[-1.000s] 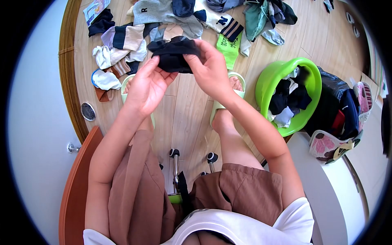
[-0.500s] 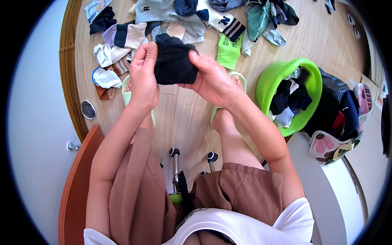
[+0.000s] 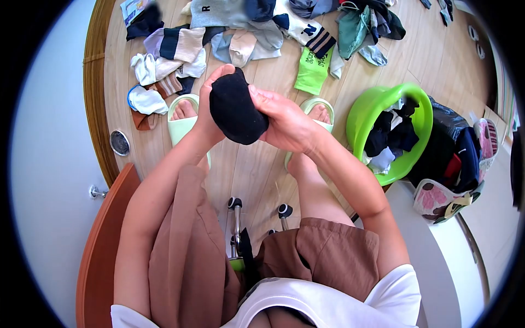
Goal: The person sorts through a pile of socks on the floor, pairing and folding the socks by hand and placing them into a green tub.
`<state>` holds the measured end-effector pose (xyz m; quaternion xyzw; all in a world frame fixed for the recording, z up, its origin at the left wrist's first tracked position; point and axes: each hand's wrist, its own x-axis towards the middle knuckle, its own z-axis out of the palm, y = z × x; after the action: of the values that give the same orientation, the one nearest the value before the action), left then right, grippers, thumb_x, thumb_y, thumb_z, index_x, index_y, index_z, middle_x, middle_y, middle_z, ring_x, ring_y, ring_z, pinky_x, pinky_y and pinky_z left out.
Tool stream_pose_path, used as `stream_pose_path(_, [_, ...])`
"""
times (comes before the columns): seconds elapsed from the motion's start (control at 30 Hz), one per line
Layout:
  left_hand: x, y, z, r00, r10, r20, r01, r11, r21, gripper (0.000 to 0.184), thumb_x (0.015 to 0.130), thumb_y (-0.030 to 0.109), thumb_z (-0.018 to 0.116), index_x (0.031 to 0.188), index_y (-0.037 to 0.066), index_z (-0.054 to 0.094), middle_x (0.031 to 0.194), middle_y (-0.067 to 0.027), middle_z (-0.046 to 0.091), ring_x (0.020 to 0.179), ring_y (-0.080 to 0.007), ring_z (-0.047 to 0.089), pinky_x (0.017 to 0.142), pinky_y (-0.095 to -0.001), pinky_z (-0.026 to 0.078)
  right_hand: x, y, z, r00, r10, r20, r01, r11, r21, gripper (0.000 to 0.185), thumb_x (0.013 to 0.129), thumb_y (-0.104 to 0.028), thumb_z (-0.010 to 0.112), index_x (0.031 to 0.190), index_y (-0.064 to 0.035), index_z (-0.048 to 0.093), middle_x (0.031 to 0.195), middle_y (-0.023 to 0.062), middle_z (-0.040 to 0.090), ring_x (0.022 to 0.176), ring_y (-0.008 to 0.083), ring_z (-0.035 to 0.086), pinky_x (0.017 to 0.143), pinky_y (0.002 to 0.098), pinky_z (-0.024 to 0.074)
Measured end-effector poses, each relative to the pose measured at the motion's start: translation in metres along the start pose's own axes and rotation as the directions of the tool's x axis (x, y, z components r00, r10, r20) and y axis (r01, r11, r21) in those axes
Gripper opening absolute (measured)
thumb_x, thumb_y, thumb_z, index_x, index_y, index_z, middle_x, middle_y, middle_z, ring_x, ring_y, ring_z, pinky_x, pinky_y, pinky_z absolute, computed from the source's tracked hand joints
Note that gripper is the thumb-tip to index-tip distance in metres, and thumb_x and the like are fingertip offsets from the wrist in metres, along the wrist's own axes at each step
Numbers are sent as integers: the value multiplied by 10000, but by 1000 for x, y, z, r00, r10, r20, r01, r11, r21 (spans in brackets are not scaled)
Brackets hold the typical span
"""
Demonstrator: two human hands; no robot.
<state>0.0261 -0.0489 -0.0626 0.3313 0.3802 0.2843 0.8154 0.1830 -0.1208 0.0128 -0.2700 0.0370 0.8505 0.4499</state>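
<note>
A black sock (image 3: 238, 106), folded into a rounded bundle, is held up between my two hands over the floor. My left hand (image 3: 210, 101) grips its left side, with most of its fingers hidden behind the cloth. On the right edge my right hand (image 3: 287, 120) pinches it, thumb in front and the other fingers behind. Beyond the hands lie loose socks: a bright green one (image 3: 313, 71), a beige one with a dark band (image 3: 188, 44) and a white one with blue trim (image 3: 146, 102).
To the right stands a green tub (image 3: 358, 117) with dark and white socks inside. A flower-patterned bag (image 3: 437, 194) sits beside it. My feet in pale green slippers (image 3: 183, 127) rest on the wooden floor. A metal floor disc (image 3: 119, 143) is at left, near an orange-brown panel (image 3: 106, 235).
The black sock has come slightly down towards me and turned from a squarish shape into a rounded bundle. Both hands still hold it, and the view has shifted slightly.
</note>
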Motion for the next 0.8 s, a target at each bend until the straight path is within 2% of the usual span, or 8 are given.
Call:
stream_pose_path(0.1, [-8,7,-4,958,182,221,-278,771,572,223,1066,227,435,1067,116,629,967,30,662,876,-96,658,784,-266,537,2,-4,6,985,-6,-172,-25,984,-178,441,1060,-388,515,1382,-87,532,1193,1,663,1055,104,656,938,331,559])
stream_pose_path(0.17, [-13,40,21,973,-146,-180,174,973,153,227,1066,232,454,1111,98,633,1013,16,676,919,-100,662,822,-267,534,3,-6,8,959,-149,-241,53,929,-365,414,1068,-421,481,1302,-93,578,1085,-10,657,946,88,641,779,298,566])
stream_pose_path(0.2, [-14,49,28,882,-365,-298,342,931,-126,234,1066,235,464,1132,89,635,1036,9,683,941,-103,664,841,-268,532,5,-6,9,938,-226,-265,86,887,-453,414,1072,-438,465,1261,-96,601,1031,-15,653,892,80,634,700,281,569])
stream_pose_path(0.33, [-12,56,13,968,-186,-167,190,982,11,351,1051,318,535,1253,40,609,1147,-65,676,1032,-145,655,930,-293,508,13,-1,3,862,-430,-269,117,684,-720,393,1073,-348,479,1338,-68,556,1013,46,654,870,137,660,555,289,595])
stream_pose_path(0.47, [-21,57,32,987,-10,-158,75,909,410,460,952,314,717,1263,4,579,1136,-73,647,999,-139,630,919,-289,498,16,5,6,855,-456,-246,132,651,-747,351,1028,-234,583,1318,-42,538,1037,107,657,909,160,688,590,321,611])
stream_pose_path(0.6, [-11,55,29,944,-184,-275,211,975,70,421,893,237,793,1196,26,591,1040,-77,664,896,-156,674,765,-294,570,13,4,4,877,-444,-184,244,742,-624,579,913,-142,719,1380,-26,397,1040,161,630,912,206,682,719,315,595])
stream_pose_path(0.7, [-7,57,24,941,-198,-273,182,980,-85,319,952,265,724,1161,55,606,1025,-61,685,904,-165,682,757,-311,571,11,9,5,753,-645,-127,256,465,-847,662,851,-118,772,1381,-44,383,1021,144,634,912,200,657,776,326,573])
stream_pose_path(0.8, [-3,59,22,906,-274,-322,213,954,-213,284,964,260,703,1143,64,602,1032,-53,684,908,-160,692,794,-325,587,15,16,-3,633,-774,-20,241,221,-945,517,779,-134,827,1202,-30,548,970,109,636,802,212,614,727,349,532])
